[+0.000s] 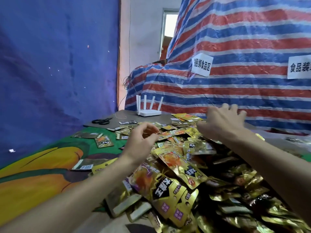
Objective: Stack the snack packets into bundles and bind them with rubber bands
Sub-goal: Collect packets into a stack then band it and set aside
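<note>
A large heap of shiny gold snack packets point(181, 167) covers the table in front of me and spreads to the right. My left hand point(143, 140) hovers over the heap's far left part with fingers loosely curled and thumb near the fingertips; nothing is plainly held in it. My right hand point(222, 121) reaches out over the far side of the heap with fingers spread, palm down. Several loose packets point(104, 142) lie apart on the green and orange cloth to the left. I see no rubber band in either hand.
Black scissors point(101, 121) and a white router point(149, 112) with several antennas sit at the table's far end. A striped red, white and blue tarp point(235, 73) with paper labels rises behind the heap. A blue tarp point(58, 64) hangs on the left.
</note>
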`<state>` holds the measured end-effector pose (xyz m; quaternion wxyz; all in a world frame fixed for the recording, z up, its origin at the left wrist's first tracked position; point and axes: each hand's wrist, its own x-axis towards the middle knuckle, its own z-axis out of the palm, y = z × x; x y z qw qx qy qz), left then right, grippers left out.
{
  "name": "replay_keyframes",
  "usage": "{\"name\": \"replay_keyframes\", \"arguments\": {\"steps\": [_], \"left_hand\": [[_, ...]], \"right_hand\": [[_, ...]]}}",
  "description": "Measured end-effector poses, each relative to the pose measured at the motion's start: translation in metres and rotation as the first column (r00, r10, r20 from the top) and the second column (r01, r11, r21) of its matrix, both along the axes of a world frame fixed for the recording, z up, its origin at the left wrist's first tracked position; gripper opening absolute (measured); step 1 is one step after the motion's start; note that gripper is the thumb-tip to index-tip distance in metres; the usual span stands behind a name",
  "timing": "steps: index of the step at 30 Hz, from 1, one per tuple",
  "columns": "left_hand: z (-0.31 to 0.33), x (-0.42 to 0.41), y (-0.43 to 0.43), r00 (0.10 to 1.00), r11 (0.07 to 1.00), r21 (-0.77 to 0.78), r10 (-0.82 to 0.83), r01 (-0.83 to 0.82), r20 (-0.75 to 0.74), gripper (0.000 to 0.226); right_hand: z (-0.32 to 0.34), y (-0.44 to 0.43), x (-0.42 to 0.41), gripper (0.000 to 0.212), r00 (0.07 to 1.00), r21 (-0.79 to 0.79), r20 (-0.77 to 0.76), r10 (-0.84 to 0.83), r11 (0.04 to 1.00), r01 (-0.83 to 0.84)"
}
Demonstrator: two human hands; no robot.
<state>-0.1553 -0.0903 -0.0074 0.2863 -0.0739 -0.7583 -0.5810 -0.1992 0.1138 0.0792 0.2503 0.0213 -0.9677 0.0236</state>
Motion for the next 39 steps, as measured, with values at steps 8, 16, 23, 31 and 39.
{"name": "replay_keyframes", "arguments": {"steps": [8, 16, 23, 31, 39], "left_hand": [[0.023, -0.109, -0.086, 0.919, 0.616, -0.765, 0.384, -0.185, 0.087, 0.024], [0.009, -0.208, -0.102, 0.866, 0.144, -0.990, 0.495, 0.008, 0.079, 0.074], [-0.015, -0.260, -0.087, 0.855, 0.200, -0.980, 0.505, 0.017, 0.118, 0.075], [-0.033, -0.256, -0.085, 0.883, 0.313, -0.923, 0.466, -0.225, -0.057, 0.024], [0.022, -0.189, -0.100, 0.906, 0.658, -0.655, 0.412, -0.371, -0.099, 0.026]], "right_hand": [[-0.009, -0.084, -0.095, 0.045, 0.829, 0.035, 0.375, 0.415, 0.887, -0.460], [-0.052, -0.125, -0.196, 0.075, 0.786, 0.252, 0.567, 0.246, 0.857, -0.450], [-0.080, -0.135, -0.225, 0.089, 0.760, 0.268, 0.621, 0.195, 0.858, -0.438], [-0.095, -0.136, -0.218, 0.030, 0.854, 0.406, 0.421, 0.304, 0.779, -0.477], [-0.036, -0.127, -0.177, 0.016, 0.868, -0.005, 0.192, 0.457, 0.885, -0.465]]}}
